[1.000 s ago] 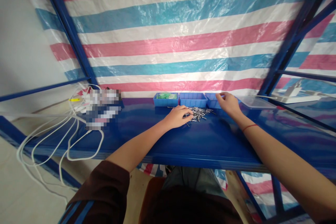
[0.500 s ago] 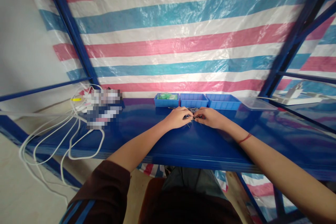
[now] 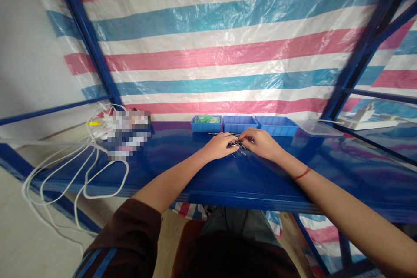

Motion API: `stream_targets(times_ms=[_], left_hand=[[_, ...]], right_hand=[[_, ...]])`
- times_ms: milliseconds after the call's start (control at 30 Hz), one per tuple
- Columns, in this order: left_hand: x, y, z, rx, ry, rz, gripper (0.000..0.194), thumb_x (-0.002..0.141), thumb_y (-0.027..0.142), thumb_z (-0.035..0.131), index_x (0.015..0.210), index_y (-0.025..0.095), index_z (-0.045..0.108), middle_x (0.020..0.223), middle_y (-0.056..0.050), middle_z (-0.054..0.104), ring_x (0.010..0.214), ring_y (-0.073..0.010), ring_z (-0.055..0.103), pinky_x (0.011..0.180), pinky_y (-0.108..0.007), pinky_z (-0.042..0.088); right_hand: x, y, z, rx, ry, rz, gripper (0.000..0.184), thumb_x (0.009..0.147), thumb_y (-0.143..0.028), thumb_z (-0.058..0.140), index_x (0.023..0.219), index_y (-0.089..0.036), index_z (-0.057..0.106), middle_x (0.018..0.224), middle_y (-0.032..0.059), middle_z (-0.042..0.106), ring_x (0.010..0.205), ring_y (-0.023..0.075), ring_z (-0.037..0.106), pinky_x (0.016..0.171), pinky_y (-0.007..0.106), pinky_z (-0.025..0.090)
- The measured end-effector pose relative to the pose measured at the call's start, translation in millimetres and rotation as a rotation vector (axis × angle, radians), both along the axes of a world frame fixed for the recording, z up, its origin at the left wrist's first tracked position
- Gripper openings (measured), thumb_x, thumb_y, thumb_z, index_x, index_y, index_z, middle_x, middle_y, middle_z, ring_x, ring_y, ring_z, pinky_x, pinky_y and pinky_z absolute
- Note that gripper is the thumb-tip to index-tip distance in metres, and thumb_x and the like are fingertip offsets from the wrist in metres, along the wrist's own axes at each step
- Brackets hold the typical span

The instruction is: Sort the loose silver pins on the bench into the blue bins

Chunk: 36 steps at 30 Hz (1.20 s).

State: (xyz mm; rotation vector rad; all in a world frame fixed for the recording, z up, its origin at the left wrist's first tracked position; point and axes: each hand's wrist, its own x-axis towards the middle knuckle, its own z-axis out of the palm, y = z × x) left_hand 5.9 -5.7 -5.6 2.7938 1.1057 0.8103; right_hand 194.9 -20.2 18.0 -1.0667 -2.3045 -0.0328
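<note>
On the blue table lies a small heap of thin, dark and silvery metal pieces [image 3: 241, 148], too small to tell their exact kind. My left hand [image 3: 220, 146] rests at the heap's left side, its fingers and thumb curled round some of the pieces. Over the right side of the heap is my right hand [image 3: 260, 142], with its fingers bent and the thumb and forefinger pinched together. What that pinch holds, if anything, is too small to make out. More thin pieces lie just behind the hands, partly hidden by them.
Behind the heap stand a blue bin [image 3: 206, 127] with green and clear packets, a second blue bin [image 3: 240, 127] and a third blue bin [image 3: 276, 129]. A clear plastic lid [image 3: 319, 128] lies to their right. White cables [image 3: 87, 186] hang over the table's left end.
My right hand has lifted slightly and moved a little away from my left, with its fingers drawn into a pinch. More of the heap now shows between the hands. My left hand has barely moved.
</note>
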Motion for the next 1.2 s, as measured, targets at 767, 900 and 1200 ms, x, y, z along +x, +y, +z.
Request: stream_targets(times_ms=[767,900,1200], left_hand=[[7.4,-4.6,12.0,-0.100,-0.654,0.015,0.023,0.083,0.034,0.052,0.092,0.018,0.065,0.092,-0.004,0.068,0.083,-0.0151,0.061,0.072,-0.024,0.047],[8.3,-5.7,12.2,-0.118,-0.701,0.005,0.022,0.081,0.035,0.054,0.090,0.016,0.064,0.089,-0.004,0.068,0.080,-0.0146,0.062,0.069,-0.023,0.047],[8.6,-8.3,14.4,-0.113,-0.717,-0.023,0.022,0.081,0.033,0.055,0.090,0.015,0.063,0.088,-0.005,0.067,0.078,-0.0137,0.062,0.067,-0.023,0.046]], right_hand=[[-10.3,-2.2,4.7,-0.507,0.696,0.130,0.029,0.068,-0.044,0.061,0.079,-0.018,0.061,0.069,0.0028,0.062,0.060,0.0137,0.055,0.050,0.026,0.045],[-12.2,-5.2,4.6,-0.579,0.676,0.177,0.034,0.071,-0.050,0.060,0.077,-0.017,0.061,0.073,0.0038,0.063,0.060,0.0118,0.054,0.051,0.024,0.046],[-16.5,-9.6,2.4,-0.791,0.711,0.199,0.030,0.075,-0.045,0.057,0.078,-0.015,0.060,0.085,0.0055,0.062,0.063,0.0100,0.056,0.052,0.021,0.046]])
